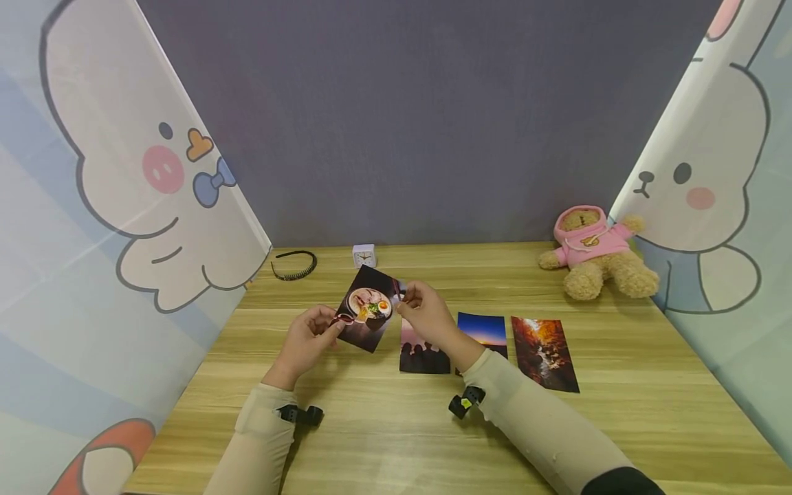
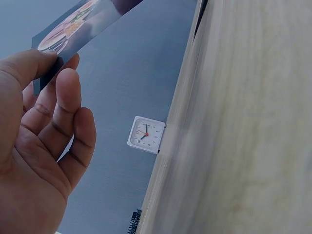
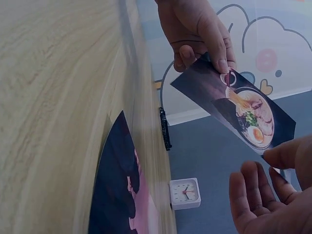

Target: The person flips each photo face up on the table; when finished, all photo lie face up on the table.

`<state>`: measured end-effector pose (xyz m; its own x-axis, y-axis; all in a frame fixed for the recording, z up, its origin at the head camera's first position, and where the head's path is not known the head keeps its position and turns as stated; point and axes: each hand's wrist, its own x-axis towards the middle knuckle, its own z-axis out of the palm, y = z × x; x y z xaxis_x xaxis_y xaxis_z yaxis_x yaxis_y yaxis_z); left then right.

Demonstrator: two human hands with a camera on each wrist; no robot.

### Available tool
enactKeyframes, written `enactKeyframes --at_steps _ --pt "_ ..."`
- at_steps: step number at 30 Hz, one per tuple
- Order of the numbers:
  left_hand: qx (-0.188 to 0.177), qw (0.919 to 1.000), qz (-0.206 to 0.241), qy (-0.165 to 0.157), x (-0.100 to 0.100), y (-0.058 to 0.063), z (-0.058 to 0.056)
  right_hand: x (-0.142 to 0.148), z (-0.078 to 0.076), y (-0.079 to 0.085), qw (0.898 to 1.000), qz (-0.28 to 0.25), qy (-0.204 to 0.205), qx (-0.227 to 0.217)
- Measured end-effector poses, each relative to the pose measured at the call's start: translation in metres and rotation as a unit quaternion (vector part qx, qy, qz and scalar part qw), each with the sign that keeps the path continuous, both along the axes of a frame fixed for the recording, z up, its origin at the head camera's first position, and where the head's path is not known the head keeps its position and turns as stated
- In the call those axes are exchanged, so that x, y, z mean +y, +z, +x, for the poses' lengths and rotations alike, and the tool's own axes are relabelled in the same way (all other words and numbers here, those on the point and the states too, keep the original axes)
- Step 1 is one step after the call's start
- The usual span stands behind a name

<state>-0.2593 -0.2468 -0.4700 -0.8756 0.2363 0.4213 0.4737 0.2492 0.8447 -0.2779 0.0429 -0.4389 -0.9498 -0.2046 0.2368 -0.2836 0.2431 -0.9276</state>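
Both hands hold up a photo print (image 1: 370, 306) of a ramen bowl, tilted above the table. My left hand (image 1: 312, 338) pinches its lower left edge between thumb and fingers. At the opposite edge, my right hand (image 1: 428, 315) pinches it the same way. In the right wrist view the photo (image 3: 234, 105) spans the gap between the two hands. Just right of it, a pink photo with dark silhouettes (image 1: 424, 349) lies on the table, partly covered. A sunset photo (image 1: 482, 331) lies partly behind my right wrist, and an autumn stream photo (image 1: 546, 352) is farther right.
On the wooden table (image 1: 371, 440), a black headband (image 1: 295, 276) and a white alarm clock (image 1: 364, 256) stand at the back left. A teddy bear in a pink hoodie (image 1: 594, 251) sits at the back right. A grey panel (image 1: 421, 124) rises behind, with cartoon-printed side walls.
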Motion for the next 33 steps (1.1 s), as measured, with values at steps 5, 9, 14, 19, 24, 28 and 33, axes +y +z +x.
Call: enactKeyframes --at_steps 5,9,14,19,24,28,33 --pt "0.006 1.0 -0.001 -0.003 -0.001 -0.001 0.0 0.001 -0.002 0.0 1.0 -0.008 -0.023 0.017" --pt "0.001 1.0 0.002 -0.001 0.0 -0.002 0.0 0.001 -0.002 0.002 0.999 -0.025 -0.018 0.025" --pt "0.001 0.9998 -0.015 0.014 0.0 -0.001 0.0 0.001 0.0 0.003 0.999 -0.026 -0.011 0.03" --pt "0.01 0.999 -0.036 0.024 0.005 0.01 0.007 0.0 0.002 0.004 0.999 -0.017 -0.008 0.027" --pt "0.02 0.9988 -0.041 0.017 0.011 0.028 0.02 -0.001 0.005 0.007 1.0 0.009 -0.007 0.019" --pt "0.019 0.9987 -0.044 0.016 0.012 0.029 0.021 -0.001 0.006 0.007 0.999 0.025 0.0 0.02" --pt "0.009 0.9992 -0.038 0.012 0.01 0.026 0.019 -0.001 0.005 0.008 0.999 0.042 0.014 0.024"
